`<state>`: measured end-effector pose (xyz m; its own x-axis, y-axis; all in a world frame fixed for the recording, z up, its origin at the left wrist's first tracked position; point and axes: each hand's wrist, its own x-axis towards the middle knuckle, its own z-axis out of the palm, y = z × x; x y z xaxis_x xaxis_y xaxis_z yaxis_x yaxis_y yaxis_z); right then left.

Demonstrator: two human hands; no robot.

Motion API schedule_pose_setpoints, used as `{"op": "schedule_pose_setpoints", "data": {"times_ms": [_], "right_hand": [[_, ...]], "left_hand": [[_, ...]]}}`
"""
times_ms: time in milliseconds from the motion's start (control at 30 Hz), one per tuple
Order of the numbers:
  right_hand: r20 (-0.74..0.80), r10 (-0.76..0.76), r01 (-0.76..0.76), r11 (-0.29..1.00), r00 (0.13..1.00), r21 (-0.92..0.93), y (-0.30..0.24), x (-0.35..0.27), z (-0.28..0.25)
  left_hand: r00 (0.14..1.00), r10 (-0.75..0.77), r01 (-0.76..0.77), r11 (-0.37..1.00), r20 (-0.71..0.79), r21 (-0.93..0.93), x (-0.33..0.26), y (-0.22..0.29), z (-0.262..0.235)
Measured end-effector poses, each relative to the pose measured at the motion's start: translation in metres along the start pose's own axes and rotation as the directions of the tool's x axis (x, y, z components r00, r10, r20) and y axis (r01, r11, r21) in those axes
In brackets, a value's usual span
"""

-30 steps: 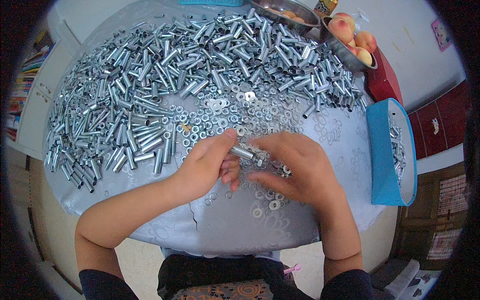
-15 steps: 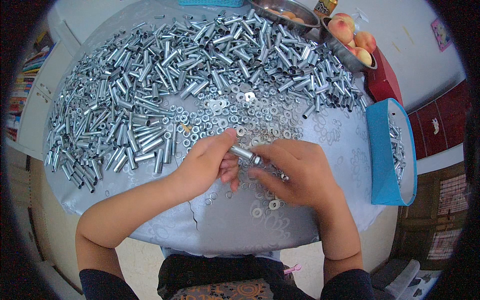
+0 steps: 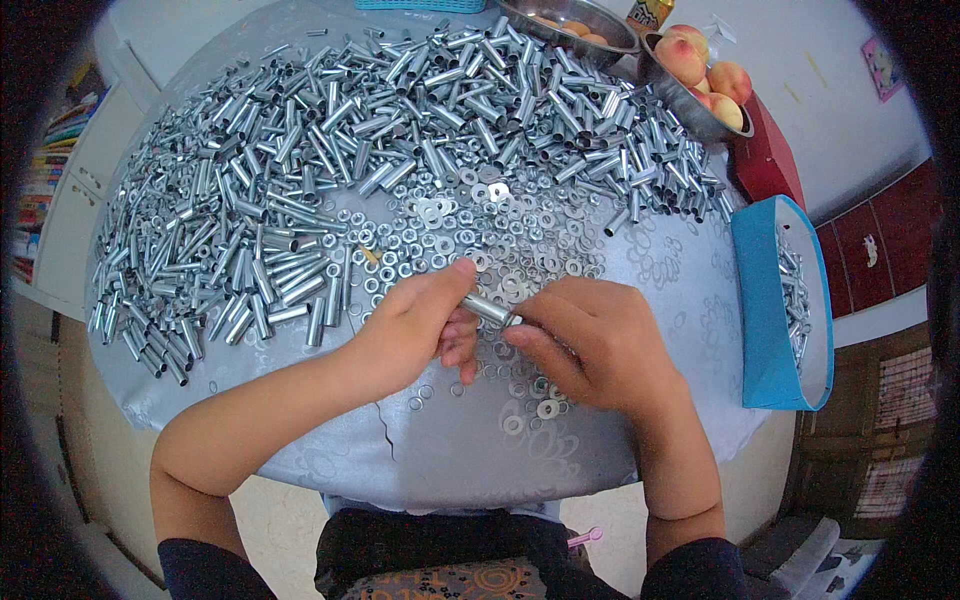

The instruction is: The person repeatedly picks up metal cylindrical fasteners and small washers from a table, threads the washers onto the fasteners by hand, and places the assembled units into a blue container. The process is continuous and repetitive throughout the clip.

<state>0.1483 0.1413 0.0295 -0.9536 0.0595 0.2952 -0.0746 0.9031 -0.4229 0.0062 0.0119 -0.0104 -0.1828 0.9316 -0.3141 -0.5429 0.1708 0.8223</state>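
My left hand [image 3: 425, 318] grips a short shiny metal sleeve [image 3: 487, 309] between thumb and fingers, tilted with its right end lower. My right hand [image 3: 595, 338] is closed, thumb and forefinger pinching the nut [image 3: 516, 321] at the right end of that sleeve. The fingers partly cover the nut and I cannot make out any washer there. Just beyond both hands lie loose flat washers [image 3: 530, 262] and hex nuts [image 3: 403, 238]. Several thin rings [image 3: 427, 390] and washers lie on the table below the hands.
A large heap of metal sleeves [image 3: 290, 150] covers the table's far and left side. At the right edge stands a blue bin [image 3: 760, 310] holding metal parts. Steel bowls, one with peaches [image 3: 683, 60], a can [image 3: 650, 14] and a red box [image 3: 765, 155] sit at the back right.
My right thumb and forefinger, spread apart around the sleeve's end before, have closed on the nut there. My left hand with the sleeve has hardly moved.
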Motion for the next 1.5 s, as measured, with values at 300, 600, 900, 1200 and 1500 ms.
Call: {"op": "schedule_pose_setpoints", "data": {"times_ms": [300,600,900,1200,1500], "right_hand": [[-0.091,0.072,-0.066,0.996,0.993,0.064,-0.002,0.002,0.001],[-0.11,0.13,-0.118,0.987,0.985,0.107,-0.002,0.002,0.001],[0.224,0.229,-0.282,0.928,0.947,0.245,0.001,-0.003,0.0],[-0.043,0.138,-0.128,0.975,0.99,0.182,-0.013,0.001,0.008],[0.663,0.276,-0.697,0.038,0.696,0.716,-0.019,0.002,0.002]], "left_hand": [[1.0,-0.001,0.001,1.0,0.015,0.005,0.0,0.0,0.002],[1.0,0.0,-0.003,0.995,0.03,0.099,-0.004,-0.001,0.003],[0.999,0.007,-0.015,0.986,0.047,0.164,-0.005,-0.001,0.003],[0.997,0.025,-0.033,0.992,0.071,0.123,-0.008,0.002,0.002],[0.381,0.617,-0.702,-0.292,0.689,0.65,-0.011,0.015,-0.014]]}}
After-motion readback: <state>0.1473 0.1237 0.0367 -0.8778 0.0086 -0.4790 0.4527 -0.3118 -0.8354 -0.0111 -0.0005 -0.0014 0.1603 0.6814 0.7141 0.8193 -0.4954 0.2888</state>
